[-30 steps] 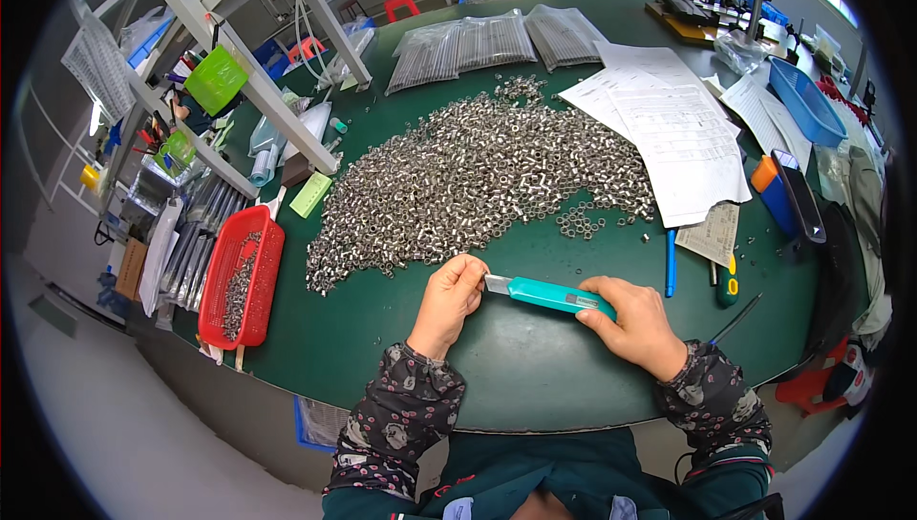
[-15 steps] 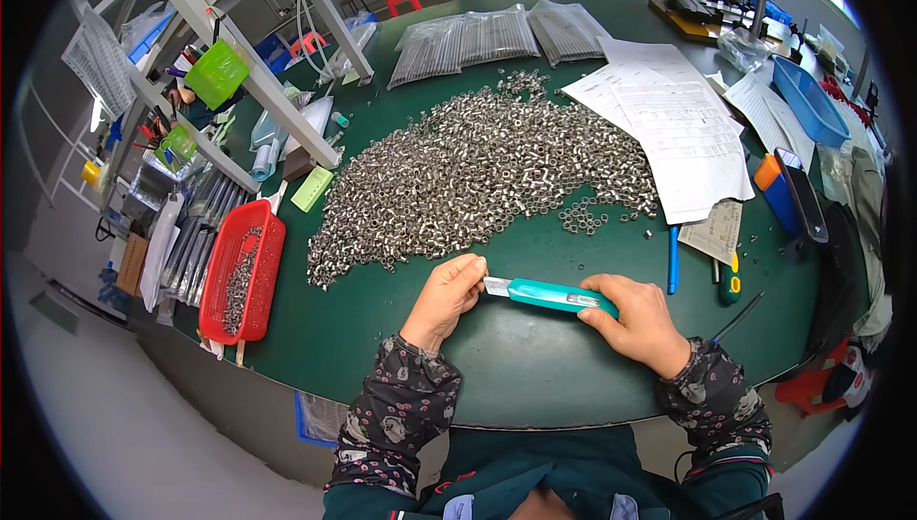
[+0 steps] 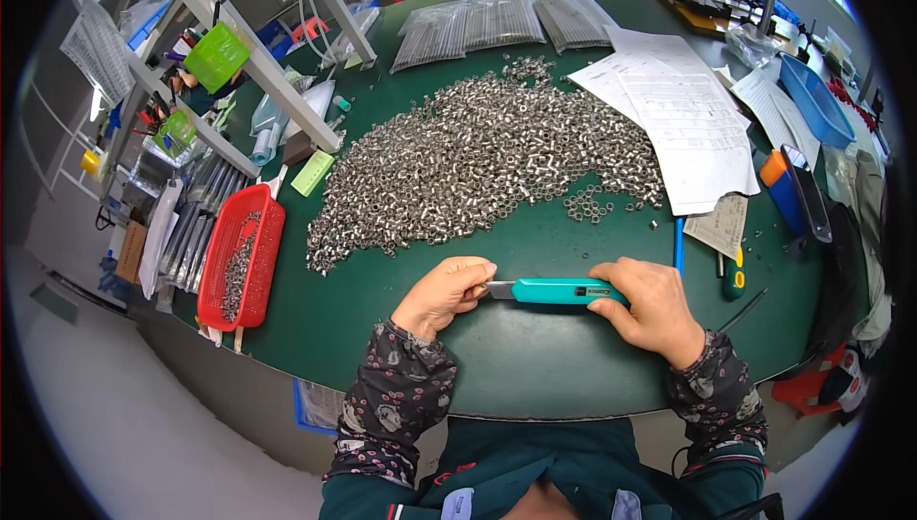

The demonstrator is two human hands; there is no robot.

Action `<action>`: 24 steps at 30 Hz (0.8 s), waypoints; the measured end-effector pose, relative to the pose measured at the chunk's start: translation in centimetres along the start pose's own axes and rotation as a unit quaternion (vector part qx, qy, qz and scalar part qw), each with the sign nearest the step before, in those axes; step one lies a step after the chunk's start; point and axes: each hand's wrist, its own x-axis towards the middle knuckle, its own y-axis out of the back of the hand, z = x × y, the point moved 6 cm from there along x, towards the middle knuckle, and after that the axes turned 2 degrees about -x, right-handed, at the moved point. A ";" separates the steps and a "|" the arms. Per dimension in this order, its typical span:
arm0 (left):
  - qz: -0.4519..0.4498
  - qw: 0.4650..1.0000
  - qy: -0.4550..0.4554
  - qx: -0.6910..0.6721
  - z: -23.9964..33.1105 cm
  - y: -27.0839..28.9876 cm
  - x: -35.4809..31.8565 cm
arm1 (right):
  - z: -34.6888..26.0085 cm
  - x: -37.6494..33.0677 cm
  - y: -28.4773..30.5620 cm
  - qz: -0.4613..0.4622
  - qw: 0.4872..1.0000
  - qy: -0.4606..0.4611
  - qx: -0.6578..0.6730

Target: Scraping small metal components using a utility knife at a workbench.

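Note:
My right hand [image 3: 650, 308] is wrapped round the handle of a teal utility knife [image 3: 554, 291], held above the near part of the green table [image 3: 535, 367]. Its blade [image 3: 501, 290] is out and points left. At the blade's tip, my left hand [image 3: 445, 295] is closed in a pinch of thumb and forefinger. Whatever lies between those fingertips is too small and covered to make out. Just beyond both hands spreads a large heap of small metal rings [image 3: 458, 167], with a few loose ones at its right edge.
To the left, a red basket [image 3: 212, 281] holds more rings, with a green ruler-like strip [image 3: 312, 173] nearby. Bagged metal rods [image 3: 504, 23] lie at the back. On the right are papers [image 3: 702, 157], a blue pen [image 3: 679, 248], a screwdriver [image 3: 734, 276] and a phone [image 3: 805, 193].
The knife has turned slightly, now lying more level with its blade edge-on and darker. Both hands stay closed at nearly the same place; the view has shifted a little.

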 end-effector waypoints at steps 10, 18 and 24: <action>-0.023 0.998 0.026 0.043 -0.4 -0.2 0.2 | -1.8 0.4 1.5 0.053 0.979 0.117 -0.157; -0.045 0.999 0.014 0.021 -0.1 -0.5 0.2 | -2.4 0.2 1.5 0.066 0.955 0.166 -0.236; -0.036 0.989 -0.124 -0.074 0.8 0.3 0.6 | -0.6 -0.1 0.9 0.060 0.992 0.058 -0.092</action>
